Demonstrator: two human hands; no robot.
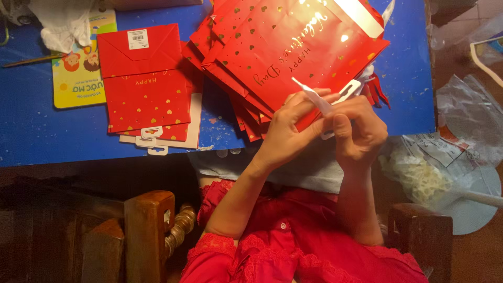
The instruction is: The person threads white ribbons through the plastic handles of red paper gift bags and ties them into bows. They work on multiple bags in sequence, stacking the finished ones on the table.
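Observation:
My left hand (291, 126) and my right hand (357, 127) meet over the near edge of a blue table (31, 126). Between their fingertips they pinch a small white plastic hanger tab (327, 102) with a white strip peeling off it. Just beyond them lies a fanned pile of flat red paper bags (283, 47) with gold hearts and gold lettering. A second, smaller stack of folded red bags (142, 84) lies to the left, white tabs sticking out at its near edge.
A yellow children's booklet (73, 78) and a crumpled white cloth (63, 26) lie at the table's far left. Clear plastic bags (461, 131) holding white tabs sit on the right. A wooden chair arm (149, 230) is at lower left.

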